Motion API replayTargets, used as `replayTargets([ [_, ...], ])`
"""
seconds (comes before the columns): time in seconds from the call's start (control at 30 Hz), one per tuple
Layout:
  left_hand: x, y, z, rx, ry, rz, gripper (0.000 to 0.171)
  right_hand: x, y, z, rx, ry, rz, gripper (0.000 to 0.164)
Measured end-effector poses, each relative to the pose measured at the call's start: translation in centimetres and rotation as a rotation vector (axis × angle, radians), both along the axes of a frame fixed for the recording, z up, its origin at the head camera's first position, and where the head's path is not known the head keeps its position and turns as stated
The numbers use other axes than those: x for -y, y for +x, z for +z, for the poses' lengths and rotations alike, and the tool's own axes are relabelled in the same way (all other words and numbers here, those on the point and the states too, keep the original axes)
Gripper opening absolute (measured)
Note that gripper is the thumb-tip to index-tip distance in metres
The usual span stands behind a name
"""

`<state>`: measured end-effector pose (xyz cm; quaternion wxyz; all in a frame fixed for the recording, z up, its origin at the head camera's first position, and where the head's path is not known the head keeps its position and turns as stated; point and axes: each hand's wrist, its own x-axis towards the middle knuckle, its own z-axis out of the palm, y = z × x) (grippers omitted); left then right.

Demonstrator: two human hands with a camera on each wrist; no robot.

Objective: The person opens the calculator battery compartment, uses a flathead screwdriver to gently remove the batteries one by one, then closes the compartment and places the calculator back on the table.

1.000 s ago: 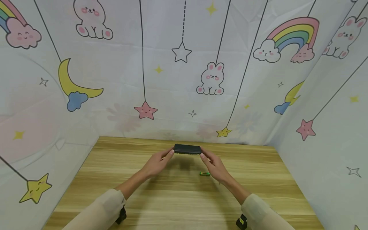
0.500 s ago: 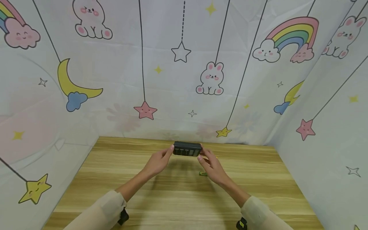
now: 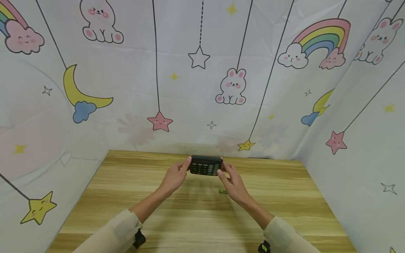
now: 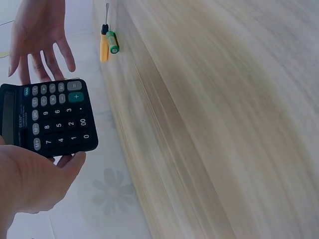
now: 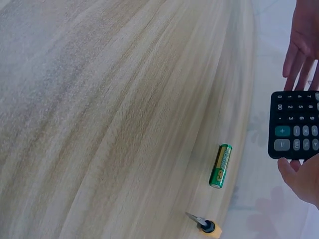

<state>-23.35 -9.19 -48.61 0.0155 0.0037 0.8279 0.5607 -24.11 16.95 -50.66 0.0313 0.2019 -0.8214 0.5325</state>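
Note:
Both hands hold a black calculator (image 3: pixel 206 166) by its two ends, raised above the table. My left hand (image 3: pixel 173 178) grips the left end and my right hand (image 3: pixel 233 182) the right end, with its thumb at the lower corner. The keys face me, and in the left wrist view the calculator (image 4: pixel 55 117) shows number keys, grey keys and a green plus key. Part of its display is cut off there. Below the right hand lies a green battery (image 5: pixel 221 166), partly hidden in the head view (image 3: pixel 223 191).
A screwdriver with a yellow and black handle (image 4: pixel 104 45) lies beside the battery, hidden behind the right hand in the head view. The wood-grain table (image 3: pixel 202 218) ends at a white patterned curtain (image 3: pixel 190 88) at the back, with more curtain on both sides.
The calculator has tilted from showing mainly its long black edge to showing its keys. Both hands still hold its ends, and the right hand has shifted slightly, covering part of the battery.

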Motion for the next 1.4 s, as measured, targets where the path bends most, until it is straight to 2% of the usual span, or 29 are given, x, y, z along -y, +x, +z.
replayTargets([
  [0.17,-0.13,-0.08,0.27,0.045,0.047,0.020,0.096,0.25,-0.02,0.07,0.009,-0.030,-0.017,0.055],
  [0.37,-0.37,-0.11,0.34,0.031,0.060,0.027,0.093,0.50,-0.17,0.12,0.002,-0.029,-0.041,0.057],
  [0.67,-0.34,-0.14,0.58,0.067,0.077,0.040,0.096,0.67,0.00,0.33,0.003,-0.034,-0.058,0.058],
  [0.9,-0.32,-0.26,0.42,0.069,0.092,0.052,0.096,0.76,0.03,0.41,0.006,-0.026,-0.056,0.058],
  [1.03,-0.52,-0.15,0.37,0.043,0.115,0.050,0.093,0.87,-0.09,0.47,0.005,-0.025,-0.056,0.058],
  [1.2,-0.77,0.13,0.41,-0.033,0.132,0.037,0.084,0.95,-0.25,0.53,0.013,-0.037,-0.063,0.062],
  [1.4,-0.99,0.51,-0.10,-0.142,0.081,0.006,0.071,1.05,-0.37,0.89,0.024,-0.030,-0.097,0.061],
])
